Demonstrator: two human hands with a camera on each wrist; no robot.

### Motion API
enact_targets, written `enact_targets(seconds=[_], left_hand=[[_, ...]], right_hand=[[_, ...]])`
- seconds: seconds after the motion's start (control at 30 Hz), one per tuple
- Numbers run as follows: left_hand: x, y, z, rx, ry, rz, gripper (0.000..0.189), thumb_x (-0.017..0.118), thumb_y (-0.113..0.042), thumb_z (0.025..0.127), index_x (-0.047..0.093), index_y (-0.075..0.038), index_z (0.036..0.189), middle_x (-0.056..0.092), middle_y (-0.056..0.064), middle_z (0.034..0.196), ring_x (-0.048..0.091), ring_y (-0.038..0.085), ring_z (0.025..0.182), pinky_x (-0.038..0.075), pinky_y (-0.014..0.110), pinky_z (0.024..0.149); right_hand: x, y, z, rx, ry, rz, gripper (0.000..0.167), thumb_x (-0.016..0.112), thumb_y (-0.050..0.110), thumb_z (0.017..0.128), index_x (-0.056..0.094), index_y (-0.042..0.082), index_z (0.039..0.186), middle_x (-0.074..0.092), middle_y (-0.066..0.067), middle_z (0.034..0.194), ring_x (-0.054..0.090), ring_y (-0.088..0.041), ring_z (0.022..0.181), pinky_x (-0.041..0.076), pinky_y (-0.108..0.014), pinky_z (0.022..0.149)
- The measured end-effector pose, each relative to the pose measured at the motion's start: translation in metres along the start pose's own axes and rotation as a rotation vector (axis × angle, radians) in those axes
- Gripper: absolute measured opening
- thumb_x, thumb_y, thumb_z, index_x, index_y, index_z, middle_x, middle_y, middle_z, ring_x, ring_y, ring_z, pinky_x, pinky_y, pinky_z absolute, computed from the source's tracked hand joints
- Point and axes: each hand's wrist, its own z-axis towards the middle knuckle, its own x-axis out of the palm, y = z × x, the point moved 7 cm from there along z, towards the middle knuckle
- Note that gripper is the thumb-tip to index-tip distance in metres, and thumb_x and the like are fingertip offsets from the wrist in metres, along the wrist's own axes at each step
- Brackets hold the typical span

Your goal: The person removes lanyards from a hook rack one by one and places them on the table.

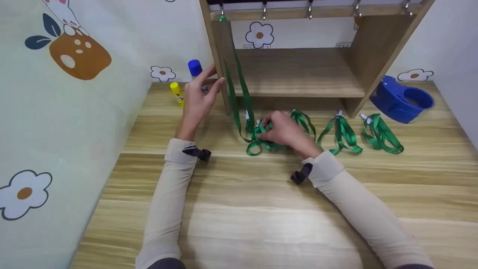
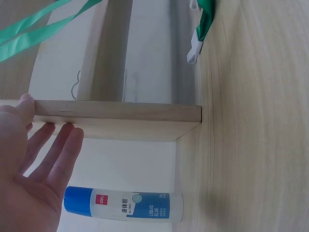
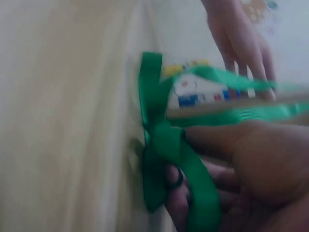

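Observation:
My left hand (image 1: 198, 95) holds the left side panel of a wooden hook rack (image 2: 116, 108). Its thumb lies at the front edge, with the fingers against the outer face. A green ribbon lanyard (image 1: 244, 87) hangs in a long loop from the leftmost hook (image 1: 222, 11), its lower end by the tabletop. Just right of that loop, my right hand (image 1: 282, 129) pinches a looped green ribbon (image 3: 166, 140) between thumb and fingers, close over the table. Part of this ribbon is hidden under the hand, and the right wrist view is blurred.
More bundled green lanyards (image 1: 381, 134) with white ends lie in a row to the right. A blue holder (image 1: 401, 99) stands right of the rack. On the left are a blue-capped liquid glue bottle (image 2: 123, 203) and a yellow glue stick (image 1: 177, 94). Several metal hooks (image 1: 309, 9) line the top bar.

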Motion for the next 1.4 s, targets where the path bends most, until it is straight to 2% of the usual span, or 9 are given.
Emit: enact_targets(seconds=[0.1,0.23,0.37,0.53,0.63,0.73,1.0,1.2,1.4], left_hand=[[0.001,0.006,0.004,-0.004,0.0,0.001,0.05,0.071,-0.024,0.107,0.06,-0.016,0.155,0.069,0.006,0.151,0.076,0.019,0.122,0.065,0.035,0.101],[0.001,0.006,0.004,-0.004,0.002,-0.002,0.049,0.07,-0.023,0.107,0.059,-0.016,0.155,0.069,0.007,0.151,0.076,0.02,0.122,0.065,0.035,0.101],[-0.001,-0.007,-0.001,-0.011,0.011,-0.007,0.049,0.069,-0.021,0.108,0.059,-0.013,0.155,0.069,0.009,0.151,0.076,0.023,0.122,0.065,0.036,0.102],[-0.004,-0.019,-0.004,-0.011,0.013,-0.003,0.049,0.068,-0.021,0.109,0.058,-0.009,0.155,0.068,0.012,0.151,0.076,0.026,0.123,0.064,0.039,0.104],[-0.003,-0.011,-0.002,-0.014,0.009,-0.003,0.048,0.068,-0.021,0.109,0.059,-0.011,0.155,0.068,0.011,0.152,0.076,0.024,0.123,0.065,0.036,0.103],[-0.001,0.001,0.001,-0.003,0.004,0.0,0.049,0.069,-0.023,0.108,0.059,-0.014,0.155,0.069,0.008,0.151,0.076,0.021,0.122,0.065,0.034,0.1],[0.001,0.014,0.003,0.012,0.007,-0.029,0.051,0.072,-0.031,0.106,0.061,-0.02,0.154,0.07,0.003,0.149,0.077,0.017,0.12,0.066,0.04,0.101],[0.002,0.011,0.003,0.009,0.003,-0.016,0.049,0.071,-0.027,0.107,0.06,-0.016,0.154,0.069,0.006,0.15,0.077,0.021,0.122,0.066,0.042,0.1],[-0.001,-0.009,-0.003,-0.005,0.004,-0.009,0.049,0.068,-0.02,0.108,0.058,-0.009,0.155,0.067,0.013,0.152,0.075,0.029,0.124,0.066,0.043,0.101]], right_hand=[[0.0,0.007,0.002,-0.03,-0.078,-0.07,0.023,0.086,0.021,0.093,0.069,0.007,0.089,0.051,0.002,0.067,0.05,-0.023,0.074,0.043,-0.037,0.076],[-0.004,0.007,0.008,-0.059,-0.166,-0.086,0.018,0.083,0.012,0.094,0.07,-0.001,0.097,0.049,0.0,0.07,0.05,-0.022,0.073,0.043,-0.036,0.072],[-0.008,0.004,0.009,-0.056,-0.177,-0.059,0.024,0.082,0.013,0.096,0.074,-0.003,0.112,0.065,-0.008,0.084,0.058,-0.022,0.08,0.051,-0.037,0.076],[-0.012,0.006,0.001,-0.004,-0.112,-0.024,0.033,0.075,0.028,0.104,0.074,0.002,0.125,0.075,-0.019,0.117,0.063,-0.032,0.097,0.054,-0.044,0.085],[-0.016,0.009,-0.006,0.018,-0.089,-0.016,0.039,0.07,0.033,0.107,0.072,0.004,0.131,0.071,-0.02,0.131,0.058,-0.039,0.115,0.054,-0.052,0.096],[-0.021,0.013,-0.011,0.016,-0.091,0.0,0.041,0.068,0.034,0.108,0.07,0.004,0.136,0.07,-0.019,0.137,0.058,-0.039,0.131,0.055,-0.054,0.108],[-0.041,0.016,-0.022,-0.061,-0.151,0.14,0.032,0.068,0.029,0.108,0.073,0.006,0.129,0.077,-0.014,0.129,0.076,-0.03,0.119,0.064,-0.048,0.102],[-0.073,-0.001,-0.032,-0.075,-0.318,0.195,0.024,0.067,0.023,0.109,0.077,0.006,0.123,0.08,-0.012,0.118,0.078,-0.026,0.111,0.066,-0.041,0.096],[-0.13,-0.028,-0.059,-0.037,-0.626,0.331,0.027,0.07,0.028,0.107,0.078,0.007,0.121,0.081,-0.011,0.11,0.077,-0.017,0.094,0.063,-0.02,0.082]])
